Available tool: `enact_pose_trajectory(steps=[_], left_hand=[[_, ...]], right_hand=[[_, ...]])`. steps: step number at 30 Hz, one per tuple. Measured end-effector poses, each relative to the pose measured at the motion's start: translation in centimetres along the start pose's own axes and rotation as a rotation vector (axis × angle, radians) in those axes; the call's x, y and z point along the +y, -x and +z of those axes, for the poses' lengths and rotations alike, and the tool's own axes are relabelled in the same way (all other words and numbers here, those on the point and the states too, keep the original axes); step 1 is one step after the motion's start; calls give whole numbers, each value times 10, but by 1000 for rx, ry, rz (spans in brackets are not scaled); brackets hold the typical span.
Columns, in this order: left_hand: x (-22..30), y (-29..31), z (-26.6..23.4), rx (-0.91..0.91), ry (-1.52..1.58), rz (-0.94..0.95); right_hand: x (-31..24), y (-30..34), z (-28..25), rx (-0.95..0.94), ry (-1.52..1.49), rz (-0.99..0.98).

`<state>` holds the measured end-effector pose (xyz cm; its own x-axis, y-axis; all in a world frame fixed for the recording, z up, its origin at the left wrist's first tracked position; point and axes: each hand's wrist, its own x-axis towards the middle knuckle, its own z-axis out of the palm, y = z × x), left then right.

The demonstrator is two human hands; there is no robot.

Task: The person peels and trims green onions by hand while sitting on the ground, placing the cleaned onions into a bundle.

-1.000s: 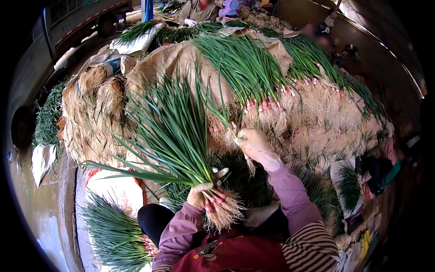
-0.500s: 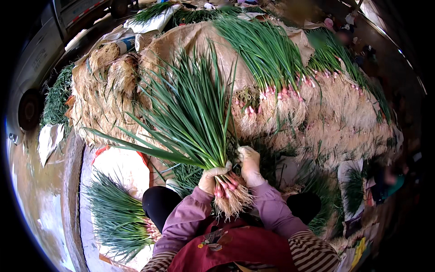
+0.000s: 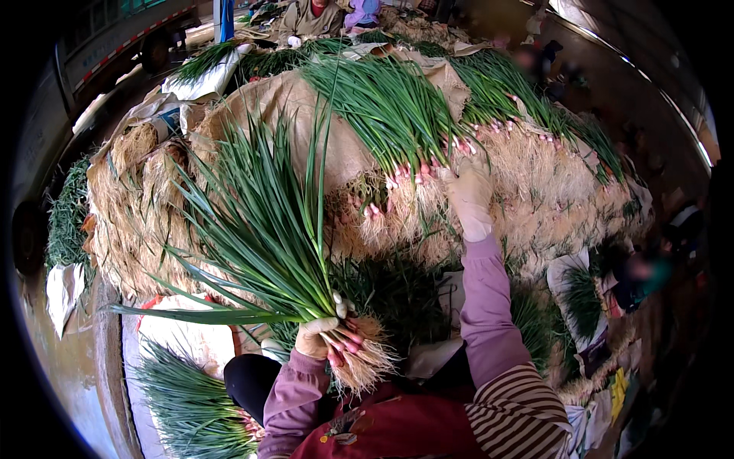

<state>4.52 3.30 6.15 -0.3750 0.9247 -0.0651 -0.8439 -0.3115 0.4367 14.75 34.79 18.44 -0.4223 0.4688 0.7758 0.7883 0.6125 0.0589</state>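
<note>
My left hand (image 3: pixel 317 337), in a pale glove, is closed round a bunch of spring onions (image 3: pixel 279 245) just above its pink bulbs. The long green leaves fan up and left, and the pale roots hang below the hand. At the heap, my gloved right hand (image 3: pixel 469 187) reaches out to the bulb ends of a row of spring onions (image 3: pixel 382 107). Its fingertips are among the bulbs and roots, so I cannot make out whether they grip any.
A beige cloth (image 3: pixel 306 126) partly covers the heap of roots (image 3: pixel 145 222). Another bunch of spring onions (image 3: pixel 191 402) lies at lower left on a pale sheet. A truck (image 3: pixel 122 42) stands at upper left. Other people sit beyond the heap, one in a brown top (image 3: pixel 310 19).
My right hand has left the held bunch and stretched forward and right to the heap. The left hand still holds the bunch, now lower and further left in view. The view has shifted.
</note>
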Motion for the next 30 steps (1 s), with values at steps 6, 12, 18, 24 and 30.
enact_pose_trajectory(steps=[6, 12, 18, 24, 30], left_hand=[[-2, -1, -20, 41, 57, -80], [-5, 1, -21, 43, 16, -184], [-9, -6, -22, 86, -27, -307], [-3, -3, -28, 86, -75, -303], [2, 1, -14, 8, 49, -232]], right_hand=[[-37, 39, -33, -334, -827, 255], [-100, 176, -51, -768, -1118, -120], [-116, 171, 1, -1002, -1503, 373], [-143, 178, -23, -902, -1420, 388], [-119, 161, 8, -886, -900, 143]])
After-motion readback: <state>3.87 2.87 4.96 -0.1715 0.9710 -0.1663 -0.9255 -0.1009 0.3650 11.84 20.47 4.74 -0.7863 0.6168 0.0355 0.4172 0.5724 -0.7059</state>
